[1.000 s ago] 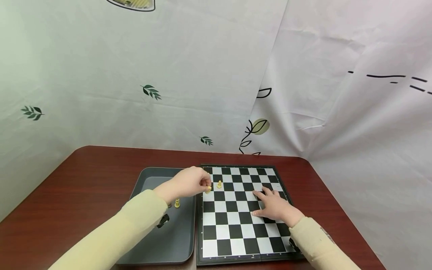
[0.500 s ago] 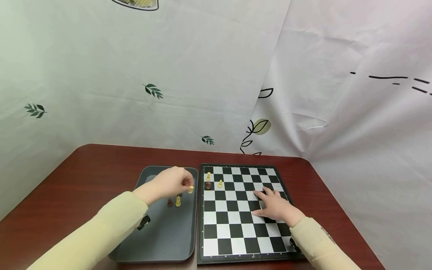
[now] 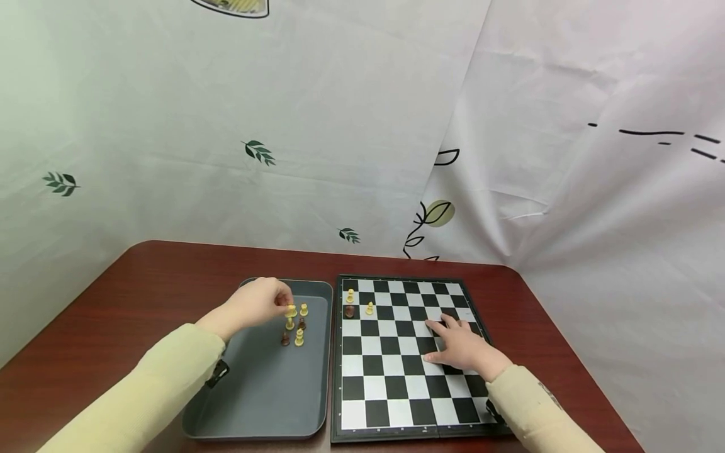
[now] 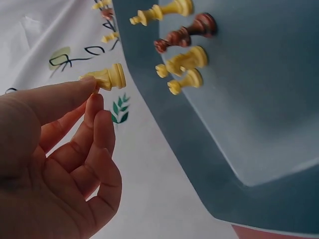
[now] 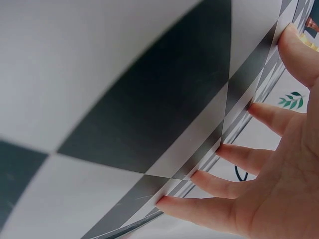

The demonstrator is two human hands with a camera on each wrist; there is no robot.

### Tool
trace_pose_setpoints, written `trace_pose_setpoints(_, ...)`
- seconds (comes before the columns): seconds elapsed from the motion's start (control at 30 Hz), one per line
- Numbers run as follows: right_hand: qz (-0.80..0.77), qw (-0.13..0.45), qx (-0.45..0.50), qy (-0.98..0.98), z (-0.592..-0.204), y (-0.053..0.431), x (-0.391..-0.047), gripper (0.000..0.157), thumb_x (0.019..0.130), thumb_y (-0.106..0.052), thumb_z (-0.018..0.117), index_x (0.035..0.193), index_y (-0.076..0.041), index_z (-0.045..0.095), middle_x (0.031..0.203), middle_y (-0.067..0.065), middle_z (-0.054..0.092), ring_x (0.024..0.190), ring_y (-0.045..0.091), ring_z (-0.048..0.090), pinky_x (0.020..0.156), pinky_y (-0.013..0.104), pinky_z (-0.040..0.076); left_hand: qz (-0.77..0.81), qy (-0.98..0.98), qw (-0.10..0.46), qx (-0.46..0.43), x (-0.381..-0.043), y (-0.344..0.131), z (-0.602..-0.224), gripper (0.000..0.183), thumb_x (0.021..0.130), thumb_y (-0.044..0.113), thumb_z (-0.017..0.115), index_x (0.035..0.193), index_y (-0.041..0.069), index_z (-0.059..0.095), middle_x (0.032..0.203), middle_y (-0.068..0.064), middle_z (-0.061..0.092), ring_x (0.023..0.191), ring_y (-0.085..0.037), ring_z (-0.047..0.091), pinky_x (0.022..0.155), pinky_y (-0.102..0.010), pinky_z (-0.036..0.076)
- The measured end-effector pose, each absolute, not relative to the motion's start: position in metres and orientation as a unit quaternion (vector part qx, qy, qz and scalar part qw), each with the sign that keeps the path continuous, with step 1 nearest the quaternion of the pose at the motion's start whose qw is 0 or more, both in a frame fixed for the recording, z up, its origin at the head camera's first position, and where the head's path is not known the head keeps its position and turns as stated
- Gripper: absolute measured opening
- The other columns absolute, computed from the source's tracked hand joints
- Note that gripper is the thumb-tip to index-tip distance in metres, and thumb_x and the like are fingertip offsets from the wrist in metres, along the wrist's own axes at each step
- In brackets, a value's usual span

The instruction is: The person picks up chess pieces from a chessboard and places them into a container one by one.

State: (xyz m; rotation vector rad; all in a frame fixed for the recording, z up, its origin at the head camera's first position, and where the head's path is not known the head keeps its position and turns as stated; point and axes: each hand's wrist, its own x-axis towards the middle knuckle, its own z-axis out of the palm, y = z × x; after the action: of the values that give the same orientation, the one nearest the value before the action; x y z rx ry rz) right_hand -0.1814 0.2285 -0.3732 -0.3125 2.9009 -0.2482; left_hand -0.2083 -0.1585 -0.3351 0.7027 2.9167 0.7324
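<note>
My left hand (image 3: pixel 259 303) is over the far part of the grey tray (image 3: pixel 255 402), pinching a yellow chess piece (image 4: pixel 112 77) between thumb and fingertips. The piece's broad base shows; its top is partly covered by the fingers. Close to that hand, several chess pieces stand in the tray, among them a yellow piece (image 3: pixel 299 338) and a brown piece (image 3: pixel 286 339). With fingers spread, my right hand (image 3: pixel 461 346) rests its fingertips on the right half of the chessboard (image 3: pixel 391 365).
On the board's far left squares stand a yellow piece (image 3: pixel 350 296), a brown piece (image 3: pixel 349 311) and a yellow pawn (image 3: pixel 369 308). Tray and board lie side by side on the reddish-brown table (image 3: pixel 113 314). A white printed cloth (image 3: pixel 340 126) hangs behind.
The left hand has moved left from the board's left edge to the tray, carrying the yellow chess piece. The right hand stays on the board.
</note>
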Motion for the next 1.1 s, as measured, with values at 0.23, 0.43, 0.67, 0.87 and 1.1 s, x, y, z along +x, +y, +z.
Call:
trace_pose_setpoints(0.23,-0.084,0.106,-0.106,0.985,-0.374,0.229,-0.182,0.071,0.077,-0.042,0.075,0.136,-0.01,0.049,0.142,0.025,0.038,0.125,0.05,0.037,0.088,0.061,0.041,0.227,0.954,0.021,0.196,-0.213,-0.163,-0.343,0.006,0.087,0.01,0.066,0.081,0.01,0.067,0.072,0.001,0.063,0.059,-0.01,0.047,0.056,-0.028,0.038)
trace_pose_setpoints(0.43,-0.083,0.109,-0.103,0.985,-0.374,0.228,-0.182,0.072,0.077,-0.042,0.075,0.136,-0.01,0.049,0.142,0.026,0.037,0.125,0.051,0.036,0.088,0.062,0.041,0.234,0.955,0.021,0.183,-0.221,-0.166,-0.354,0.007,0.086,0.01,0.066,0.08,0.01,0.067,0.074,0.0,0.064,0.062,-0.01,0.052,0.058,-0.03,0.043)
trace_pose_setpoints(0.67,-0.079,0.111,-0.097,0.986,-0.375,0.227,-0.183,0.073,0.077,-0.043,0.075,0.136,-0.011,0.049,0.143,0.025,0.036,0.126,0.05,0.036,0.088,0.064,0.04,0.234,0.957,0.025,0.169,-0.23,-0.167,-0.365,0.007,0.086,0.009,0.067,0.079,0.01,0.067,0.072,0.002,0.063,0.062,-0.011,0.052,0.057,-0.03,0.043)
trace_pose_setpoints(0.87,-0.078,0.109,-0.097,0.986,-0.375,0.227,-0.183,0.073,0.076,-0.043,0.075,0.136,-0.01,0.049,0.143,0.025,0.037,0.125,0.05,0.036,0.087,0.064,0.04,0.233,0.959,0.03,0.158,-0.235,-0.166,-0.368,0.008,0.085,0.009,0.067,0.078,0.009,0.066,0.073,0.001,0.063,0.063,-0.012,0.052,0.058,-0.031,0.044)
trace_pose_setpoints(1.1,-0.075,0.109,-0.095,0.987,-0.373,0.227,-0.183,0.072,0.076,-0.043,0.075,0.136,-0.011,0.049,0.143,0.025,0.037,0.125,0.05,0.037,0.087,0.065,0.04,0.227,0.963,0.033,0.142,-0.238,-0.163,-0.372,0.008,0.085,0.009,0.067,0.077,0.009,0.066,0.074,0.0,0.063,0.062,-0.013,0.051,0.056,-0.03,0.042)
